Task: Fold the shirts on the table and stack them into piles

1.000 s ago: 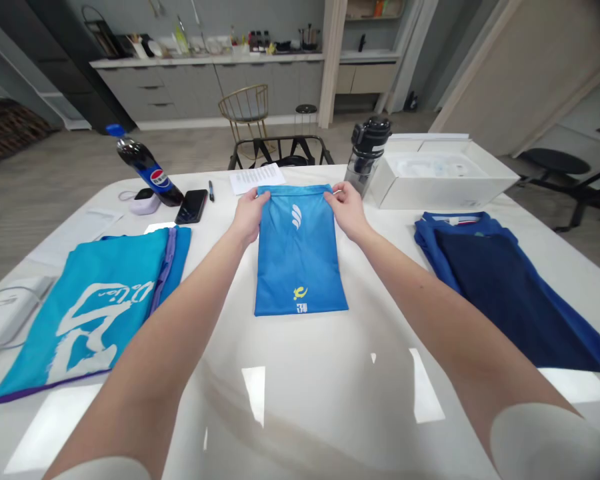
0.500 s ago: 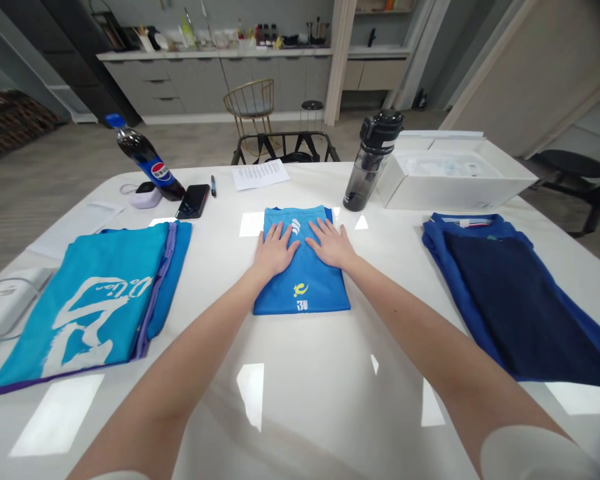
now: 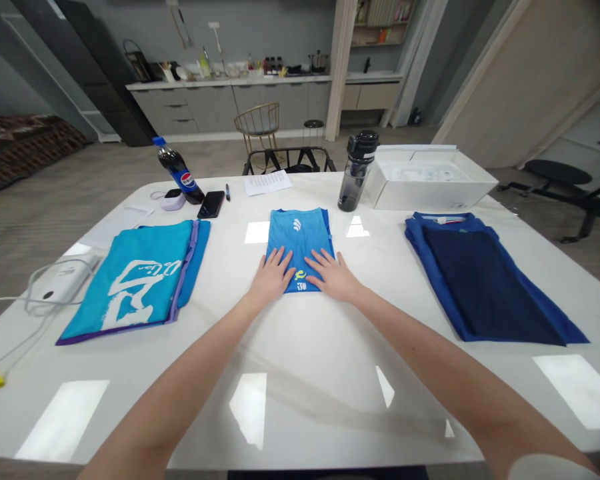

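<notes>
A blue folded shirt (image 3: 300, 230) with a white logo and a yellow mark lies flat in the middle of the white table. My left hand (image 3: 274, 273) rests on its lower left part, fingers spread. On its lower right part lies my right hand (image 3: 334, 275), fingers also spread and flat. To the left is a stack of folded shirts (image 3: 145, 267), a turquoise one with white lettering on top. A second stack on the right has a navy folded shirt (image 3: 485, 283) over brighter blue ones.
Along the back stand a cola bottle (image 3: 180, 172), a phone (image 3: 211, 205), a pen (image 3: 228, 192), a paper sheet (image 3: 267, 183), a dark water bottle (image 3: 356, 173) and an open white box (image 3: 430, 195). A white power strip (image 3: 63, 280) with cables lies at the left.
Both hands have slid over the shirt toward its near edge, staying flat on it. The head view has tilted and shifted, showing more of the table's near edge.
</notes>
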Available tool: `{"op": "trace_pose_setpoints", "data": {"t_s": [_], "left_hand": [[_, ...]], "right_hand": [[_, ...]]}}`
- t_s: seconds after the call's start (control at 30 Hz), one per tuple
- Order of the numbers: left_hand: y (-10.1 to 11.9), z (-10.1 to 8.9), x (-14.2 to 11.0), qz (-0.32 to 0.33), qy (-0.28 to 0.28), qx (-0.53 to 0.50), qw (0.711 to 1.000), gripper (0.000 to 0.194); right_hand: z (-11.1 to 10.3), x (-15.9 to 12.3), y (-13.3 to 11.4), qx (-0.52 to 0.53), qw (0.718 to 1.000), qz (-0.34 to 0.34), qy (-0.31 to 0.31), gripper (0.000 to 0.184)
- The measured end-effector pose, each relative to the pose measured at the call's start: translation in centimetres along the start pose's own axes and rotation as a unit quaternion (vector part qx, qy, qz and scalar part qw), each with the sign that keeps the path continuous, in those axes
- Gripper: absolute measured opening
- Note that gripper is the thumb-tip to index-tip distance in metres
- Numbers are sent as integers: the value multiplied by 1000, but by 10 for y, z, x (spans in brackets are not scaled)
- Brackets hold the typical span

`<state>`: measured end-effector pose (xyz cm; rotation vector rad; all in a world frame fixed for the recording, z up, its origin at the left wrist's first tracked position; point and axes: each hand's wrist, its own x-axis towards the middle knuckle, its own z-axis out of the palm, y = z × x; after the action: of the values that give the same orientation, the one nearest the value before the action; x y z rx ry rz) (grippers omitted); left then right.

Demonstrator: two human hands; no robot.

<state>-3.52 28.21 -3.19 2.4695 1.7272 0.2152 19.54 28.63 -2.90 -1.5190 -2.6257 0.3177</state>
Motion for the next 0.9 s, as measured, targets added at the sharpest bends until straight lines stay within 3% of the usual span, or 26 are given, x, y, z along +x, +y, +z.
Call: {"op": "trace_pose_setpoints", "data": {"t_s": [0.2, 0.33, 0.47, 0.67, 0.77, 0.9], "left_hand": [[9, -1, -44, 19, -16, 27, 999, 63], [10, -4, -66, 37, -13, 19, 999, 65], [11, -6, -81, 32, 18, 15, 999, 47], [22, -14, -99, 16, 34, 94, 995, 35], [29, -17, -117, 43, 33, 113, 992, 29], [44, -18, -161, 117, 29, 112, 986, 25]], "right_hand": [[4, -46, -12, -9, 1000, -22, 1, 65], [-1, -62, -15, 9, 1000, -8, 24, 48], [-7, -73, -19, -14, 998, 27, 63, 36], [-10, -91, -25, -41, 997, 17, 65, 39], [-13, -112, -30, -8, 998, -3, 57, 34], [-23, -156, -42, 67, 997, -37, 15, 25]]}}
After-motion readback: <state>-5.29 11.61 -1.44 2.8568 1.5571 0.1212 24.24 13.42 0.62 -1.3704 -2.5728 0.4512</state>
